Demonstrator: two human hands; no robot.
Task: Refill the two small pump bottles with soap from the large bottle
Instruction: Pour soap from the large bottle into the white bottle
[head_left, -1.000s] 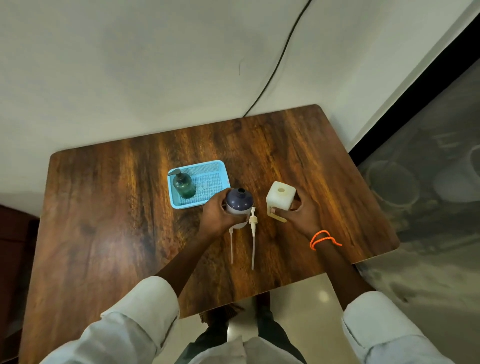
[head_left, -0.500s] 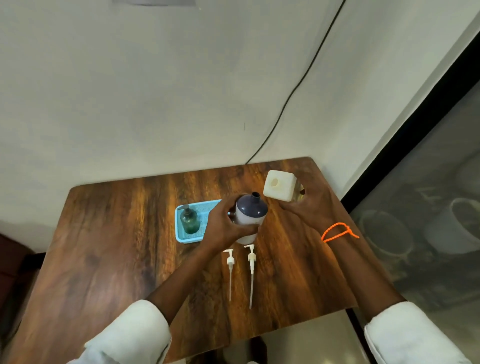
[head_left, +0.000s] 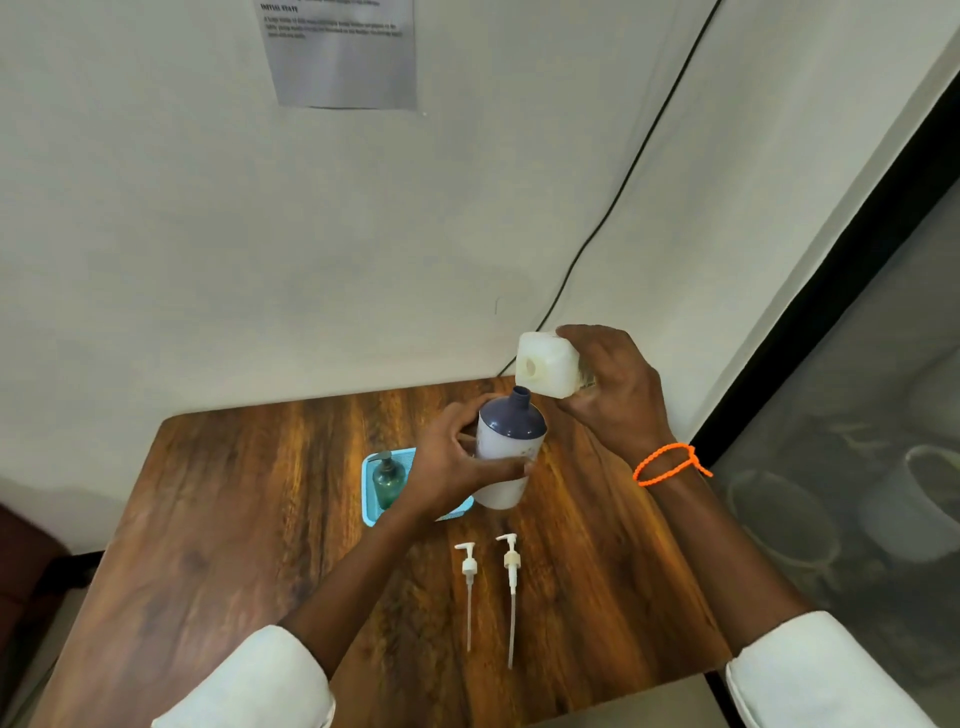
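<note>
Both pump heads are already off: the two white pumps (head_left: 469, 566) and (head_left: 510, 558) lie side by side on the wooden counter (head_left: 234, 519), just below and toward the person from the left grip. As far as I can judge, the refilling itself is only starting. No soap stream is visible, and the small green bottle (head_left: 388, 480) stands in the light blue tray (head_left: 370, 499), just left of the left grip, with what looks like a cap or pump on it; whether it has been filled I cannot tell. The left hand (head_left: 447, 462) is wrapped around the white body of the blue-topped pump bottle (head_left: 506, 452), thumb across its front and fingers behind, holding it lifted off the counter and leaning slightly toward the right, its open neck pointing up. The right hand (head_left: 613, 395) is closed around the large pale bottle (head_left: 548, 369) from the side, wrist bent and forearm raised, with the bottle tipped nearly sideways so its open mouth faces left and down. That mouth sits just above and right of the small bottle's neck, close but apparently not touching. Left to do, by my estimate: pour into this bottle, fill the other, and refit the pumps.
</note>
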